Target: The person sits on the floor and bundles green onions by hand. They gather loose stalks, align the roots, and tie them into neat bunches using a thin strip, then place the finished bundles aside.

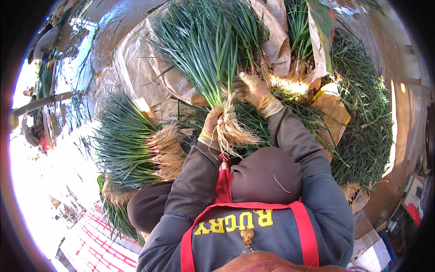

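Note:
My left hand (214, 123), in a pale stained glove, grips a bunch of green garlic (207, 64) low on the stems. Its long leaves fan out away from me, and its pale roots (236, 132) hang towards my lap. Just right of the stems is my gloved right hand (253, 90), fingers curled and slightly blurred; whether anything is between them is hidden. Beyond that hand lies another heap of green garlic (249, 44), roots towards me. By my left knee, a stack of bunches (136, 146) lies with roots (168, 149) pointing right.
Woven sacks (136, 64) spread in front of me, with another sack (331, 115) at right. A large pile of leafy greens (363, 136) lies on the right. More bunches (117, 204) sit behind my left knee. A pole (44, 102) juts in at left, near another person (47, 42).

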